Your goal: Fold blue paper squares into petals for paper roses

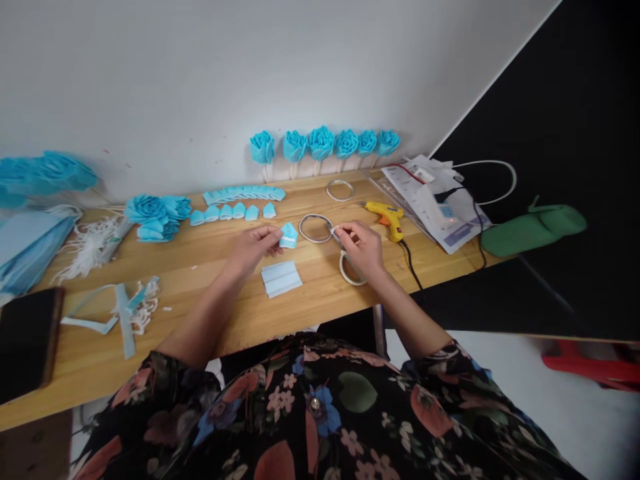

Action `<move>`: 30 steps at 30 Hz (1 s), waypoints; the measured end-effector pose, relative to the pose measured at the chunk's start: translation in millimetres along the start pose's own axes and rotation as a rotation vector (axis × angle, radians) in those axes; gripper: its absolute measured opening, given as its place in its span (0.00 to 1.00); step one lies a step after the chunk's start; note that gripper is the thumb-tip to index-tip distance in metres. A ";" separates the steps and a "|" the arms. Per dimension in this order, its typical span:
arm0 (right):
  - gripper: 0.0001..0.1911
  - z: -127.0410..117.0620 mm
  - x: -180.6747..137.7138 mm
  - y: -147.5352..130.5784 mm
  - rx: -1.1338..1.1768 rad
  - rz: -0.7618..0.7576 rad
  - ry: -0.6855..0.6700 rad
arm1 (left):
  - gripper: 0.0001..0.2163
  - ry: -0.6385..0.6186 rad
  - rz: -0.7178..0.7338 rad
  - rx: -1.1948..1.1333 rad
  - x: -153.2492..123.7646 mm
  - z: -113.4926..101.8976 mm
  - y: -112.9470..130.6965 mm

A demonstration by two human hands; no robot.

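My left hand pinches a small folded blue petal of mask fabric, which has a white strip across it. My right hand is closed, with a small whitish bit at its fingertips that I cannot make out. Beside those fingertips lies a thin silvery ring, and another pale ring is partly hidden under the right hand. A flat pleated light-blue piece rests on the table below my left hand. Behind it sit a row of several folded petals and an overlapping petal strip.
Several blue fabric roses on sticks stand along the wall. A yellow glue gun, papers and a green bottle lie to the right. Leftward are finished roses, white ear loops, scraps and a phone.
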State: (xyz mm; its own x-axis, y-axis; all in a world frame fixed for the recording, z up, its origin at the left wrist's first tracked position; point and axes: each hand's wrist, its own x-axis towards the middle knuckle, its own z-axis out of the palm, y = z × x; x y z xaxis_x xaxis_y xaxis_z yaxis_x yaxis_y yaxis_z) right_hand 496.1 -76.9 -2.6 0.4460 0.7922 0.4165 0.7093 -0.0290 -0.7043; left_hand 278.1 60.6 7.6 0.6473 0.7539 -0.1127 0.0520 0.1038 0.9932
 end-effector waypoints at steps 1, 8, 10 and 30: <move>0.12 0.5 -0.4 -8.6 -0.002 -0.094 0.007 | 0.14 -0.009 -0.005 0.003 -0.9 0.9 1.1; 0.11 12.4 6.4 -43.8 -0.097 -0.464 -0.001 | 0.15 -0.102 -0.014 0.034 -6.4 4.5 7.9; 0.11 15.8 7.6 -43.8 -0.122 -0.529 -0.009 | 0.14 -0.130 -0.020 0.029 -7.0 4.5 8.3; 0.11 24.9 6.0 -27.7 -0.169 -0.829 0.086 | 0.13 -0.216 -0.046 -0.106 -7.5 4.6 4.5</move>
State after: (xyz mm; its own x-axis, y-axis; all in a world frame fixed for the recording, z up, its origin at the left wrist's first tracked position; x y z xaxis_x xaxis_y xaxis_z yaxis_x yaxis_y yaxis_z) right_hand 465.6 -56.1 5.1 -0.2191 0.5488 0.8068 0.8939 0.4443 -0.0595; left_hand 277.0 52.4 13.0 0.7945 0.5913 -0.1382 0.0128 0.2112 0.9774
